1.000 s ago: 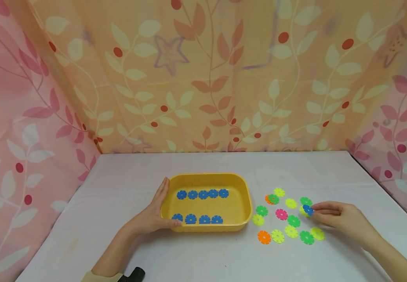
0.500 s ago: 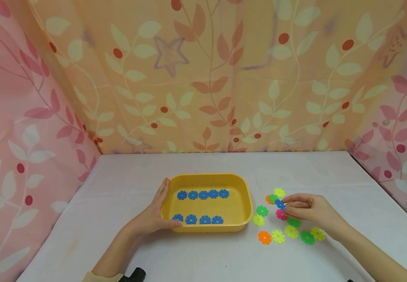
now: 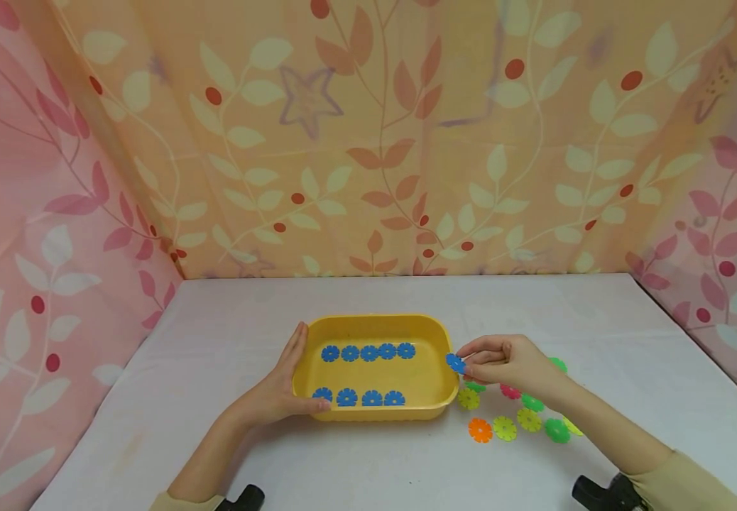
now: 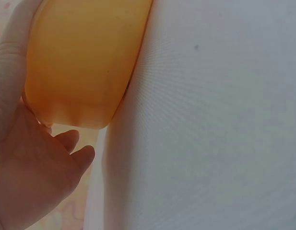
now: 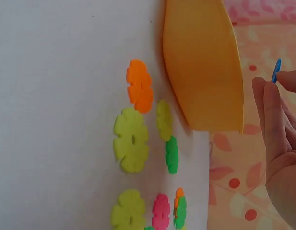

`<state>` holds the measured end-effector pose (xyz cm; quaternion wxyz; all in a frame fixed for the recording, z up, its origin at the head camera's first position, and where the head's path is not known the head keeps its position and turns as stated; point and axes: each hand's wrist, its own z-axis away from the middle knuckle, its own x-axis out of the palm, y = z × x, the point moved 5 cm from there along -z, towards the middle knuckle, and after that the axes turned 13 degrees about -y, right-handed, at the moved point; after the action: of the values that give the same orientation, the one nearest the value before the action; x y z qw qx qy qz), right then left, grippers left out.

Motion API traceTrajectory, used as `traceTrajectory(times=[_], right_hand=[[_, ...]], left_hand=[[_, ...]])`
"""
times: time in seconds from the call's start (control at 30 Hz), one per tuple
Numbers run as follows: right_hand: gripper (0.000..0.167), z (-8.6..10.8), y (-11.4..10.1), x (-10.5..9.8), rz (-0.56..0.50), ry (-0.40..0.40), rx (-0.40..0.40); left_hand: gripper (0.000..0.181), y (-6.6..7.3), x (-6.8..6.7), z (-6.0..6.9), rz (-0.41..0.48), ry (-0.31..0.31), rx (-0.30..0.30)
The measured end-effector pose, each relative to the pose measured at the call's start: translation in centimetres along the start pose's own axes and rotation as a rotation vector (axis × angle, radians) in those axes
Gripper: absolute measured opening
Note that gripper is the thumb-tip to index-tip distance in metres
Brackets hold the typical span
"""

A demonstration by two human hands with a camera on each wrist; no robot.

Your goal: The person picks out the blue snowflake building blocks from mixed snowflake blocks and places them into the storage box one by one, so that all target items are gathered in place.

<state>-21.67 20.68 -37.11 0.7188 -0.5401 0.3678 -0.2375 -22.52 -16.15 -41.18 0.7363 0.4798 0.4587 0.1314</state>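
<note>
A yellow plastic basin [image 3: 375, 411] holds two rows of blue flower-shaped discs, the back row [image 3: 369, 353] and the front row [image 3: 371, 399]. My left hand [image 3: 282, 387] grips the basin's left end, thumb over the front rim and fingers along the outer wall. In the left wrist view that hand [image 4: 32, 163] lies against the orange-looking outer wall [image 4: 85, 62]. Between thumb and fingertips my right hand [image 3: 512, 362] pinches one blue flower disc [image 3: 455, 363] at the basin's right rim. The right wrist view shows this disc [image 5: 276, 71] edge-on, raised higher than the basin rim.
Loose flower discs lie right of the basin, among them an orange one [image 3: 480, 430], a yellow one [image 3: 505, 429], a green one [image 3: 557, 431] and a pink one [image 5: 161, 212]. My right hand and forearm hide several. A floral curtain [image 3: 368, 142] stands behind the white table [image 3: 343, 468].
My right hand has carried the blue flower disc left from the loose pile to the basin's right rim. The left hand and basin have stayed put.
</note>
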Motion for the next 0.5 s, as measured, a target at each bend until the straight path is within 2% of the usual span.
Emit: traceTrajectory(times=[0.13,0.3,0.5], right_hand=[[0.036,-1.4,-0.6,0.7,0.016,-0.04,-0.027],[0.034,-3.0,-1.1,1.4,0.064,-0.1,-0.037],[0.028,-4.7,-1.6,2.5,0.144,-0.189,-0.085]], left_hand=[[0.129,0.1,0.0,0.0,0.005,0.0,-0.003],[0.13,0.0,0.0,0.0,0.0,0.001,-0.003],[0.13,0.0,0.0,0.0,0.001,0.0,0.007]])
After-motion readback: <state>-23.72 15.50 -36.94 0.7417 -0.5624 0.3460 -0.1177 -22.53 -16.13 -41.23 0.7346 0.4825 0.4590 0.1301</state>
